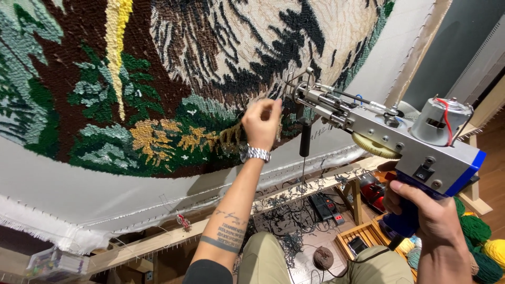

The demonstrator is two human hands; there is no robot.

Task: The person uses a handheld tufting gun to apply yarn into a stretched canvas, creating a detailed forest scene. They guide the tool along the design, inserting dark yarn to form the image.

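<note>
We clamp our right hand [421, 210] around the tufting gun's [389, 137] blue handle at four o'clock, needle aimed at the tufted rug [158, 79]. Our left hand [261, 123] pinches a thin yarn strand at centre, steadying threading.

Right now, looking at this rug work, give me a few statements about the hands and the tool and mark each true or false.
1. The right hand grips the blue handle of the tufting gun. True.
2. The left hand rests on the floor. False: it is raised at the tufted cloth, its fingers pinched near the gun's needle end.
3. The left wrist wears a metal watch. True.
4. The cloth is plain white all over. False: it bears a tufted picture in green, brown, yellow and black.
5. Green and yellow yarn balls lie at lower right. True.
</note>
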